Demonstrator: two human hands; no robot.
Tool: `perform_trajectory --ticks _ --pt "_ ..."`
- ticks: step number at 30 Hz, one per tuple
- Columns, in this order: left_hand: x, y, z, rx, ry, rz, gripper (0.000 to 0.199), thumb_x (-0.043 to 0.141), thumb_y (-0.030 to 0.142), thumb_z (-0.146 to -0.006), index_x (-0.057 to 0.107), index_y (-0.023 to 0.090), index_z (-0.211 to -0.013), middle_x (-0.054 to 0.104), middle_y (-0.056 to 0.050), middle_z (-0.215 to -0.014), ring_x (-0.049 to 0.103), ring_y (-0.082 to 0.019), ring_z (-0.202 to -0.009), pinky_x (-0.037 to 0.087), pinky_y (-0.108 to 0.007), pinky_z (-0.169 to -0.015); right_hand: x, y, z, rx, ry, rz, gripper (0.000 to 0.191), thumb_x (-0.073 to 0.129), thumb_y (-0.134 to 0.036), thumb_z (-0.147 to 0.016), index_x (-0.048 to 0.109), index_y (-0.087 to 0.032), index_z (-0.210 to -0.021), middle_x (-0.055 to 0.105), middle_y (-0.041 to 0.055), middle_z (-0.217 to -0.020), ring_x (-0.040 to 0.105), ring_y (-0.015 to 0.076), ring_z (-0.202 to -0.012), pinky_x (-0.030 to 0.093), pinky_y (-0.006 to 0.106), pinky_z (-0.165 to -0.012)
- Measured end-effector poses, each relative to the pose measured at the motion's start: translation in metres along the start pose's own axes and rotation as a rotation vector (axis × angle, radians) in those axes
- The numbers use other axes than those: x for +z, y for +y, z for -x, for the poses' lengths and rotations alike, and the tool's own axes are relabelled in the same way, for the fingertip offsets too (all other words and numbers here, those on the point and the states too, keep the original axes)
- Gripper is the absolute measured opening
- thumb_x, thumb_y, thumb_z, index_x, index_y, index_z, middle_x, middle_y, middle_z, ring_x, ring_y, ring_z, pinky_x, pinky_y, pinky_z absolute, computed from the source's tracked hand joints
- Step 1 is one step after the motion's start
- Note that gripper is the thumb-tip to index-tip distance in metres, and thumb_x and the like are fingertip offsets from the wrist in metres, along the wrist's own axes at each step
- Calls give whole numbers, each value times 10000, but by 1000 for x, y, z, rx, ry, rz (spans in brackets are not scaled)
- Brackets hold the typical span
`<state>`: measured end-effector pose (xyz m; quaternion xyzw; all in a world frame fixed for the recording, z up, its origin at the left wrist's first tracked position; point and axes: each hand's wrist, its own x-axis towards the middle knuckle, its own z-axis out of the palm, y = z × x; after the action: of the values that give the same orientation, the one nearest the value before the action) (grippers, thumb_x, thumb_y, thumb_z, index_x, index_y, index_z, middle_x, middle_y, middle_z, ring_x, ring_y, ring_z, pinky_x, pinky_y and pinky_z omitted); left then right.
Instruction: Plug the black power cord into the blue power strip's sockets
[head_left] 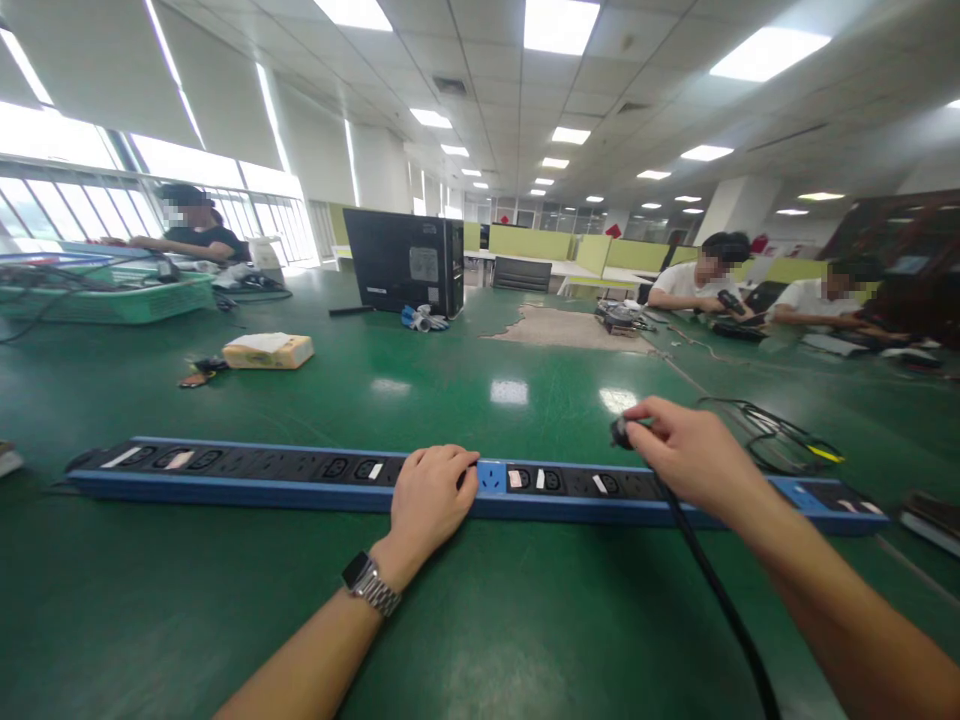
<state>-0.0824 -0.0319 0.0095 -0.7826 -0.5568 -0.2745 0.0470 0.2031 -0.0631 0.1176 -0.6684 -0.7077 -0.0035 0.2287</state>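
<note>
A long blue power strip (300, 492) with rows of black sockets and small white labels lies across the green table. My left hand (433, 495), with a watch (371, 583) on its wrist, rests over the middle of the strip, fingers curled round its top, just left of a blue socket (492, 477). Above the right half of the strip, my right hand (679, 445) pinches a black plug (621, 433). The plug is apart from the sockets. Its thick black cable (712, 580) runs down past the strip towards the bottom edge.
On the green table (360, 395) stand a tissue pack (268, 351), a black computer case (405, 262), gloves (425, 318) and a green basket (150, 300). Looped cables (772, 425) lie at the right, near a dark object (930, 525). Several people sit farther back.
</note>
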Motion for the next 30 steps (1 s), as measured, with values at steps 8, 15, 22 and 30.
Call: perform_trajectory --ticks 8,15,22,30 --pt "1 -2 0 8 7 2 283 447 288 -911 698 259 -1039 707 -4 -1054 607 -208 -996 403 -380 -910 -17 133 -8 28 -256 165 337 516 -419 -786 756 -223 -917 752 28 -901 674 229 -824 494 311 -734" --pt "0 -1 -1 11 21 0 284 447 285 -907 699 255 -1034 711 -12 -1051 612 -209 -996 411 -374 -902 6 164 2 17 -298 69 383 478 -452 -818 741 -235 -990 742 12 -1011 674 213 -923 499 292 -823" --pt "1 -1 0 15 14 2 284 443 288 -912 697 253 -1034 711 -10 -1057 614 -205 -1005 406 -376 -912 19 141 3 48 -279 282 303 472 -367 -810 728 -253 -925 734 14 -802 667 201 -748 457 279 -659" --pt "-1 1 0 13 -2 5 291 442 294 -913 695 251 -1049 711 -9 -1052 610 -208 -1005 407 -377 -918 29 149 22 57 -176 218 341 435 -409 -859 682 -234 -1017 735 47 -880 671 219 -806 467 296 -705"
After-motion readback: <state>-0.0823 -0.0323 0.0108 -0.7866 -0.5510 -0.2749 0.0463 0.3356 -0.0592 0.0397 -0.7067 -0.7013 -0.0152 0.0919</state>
